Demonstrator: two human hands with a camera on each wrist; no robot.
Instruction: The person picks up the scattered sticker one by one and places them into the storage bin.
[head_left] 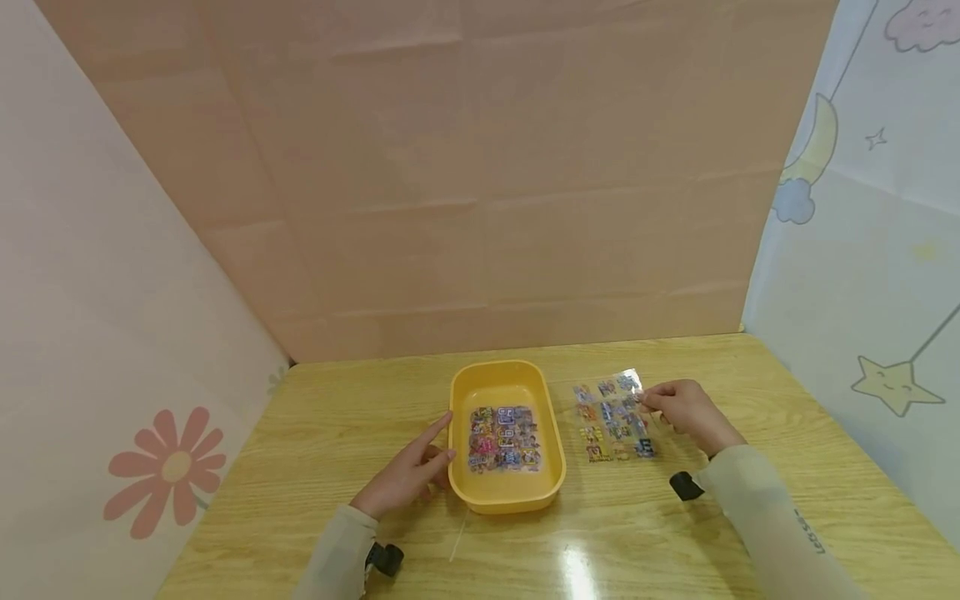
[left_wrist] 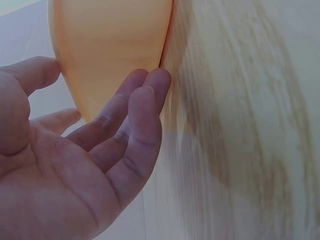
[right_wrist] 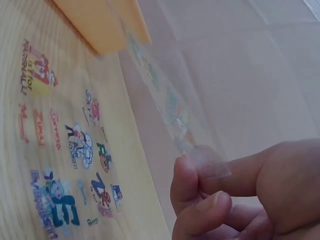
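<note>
My right hand pinches the edge of a clear sticker sheet with small coloured cartoon prints. The sheet is raised at a slant in the right wrist view. Below it another clear sticker sheet with cartoon figures and letters lies on the wooden table. To the left is a yellow plastic tray, with printed clear sticker sheets on its bottom. My left hand is at the tray's left side, thumb and forefinger touching its wall; the other fingers are loosely bent in the left wrist view.
The wooden table ends at a plain orange-beige backdrop. Pale printed panels stand at both sides, one with a pink flower, the other with a star. A thin pale strip shows near the tray's front.
</note>
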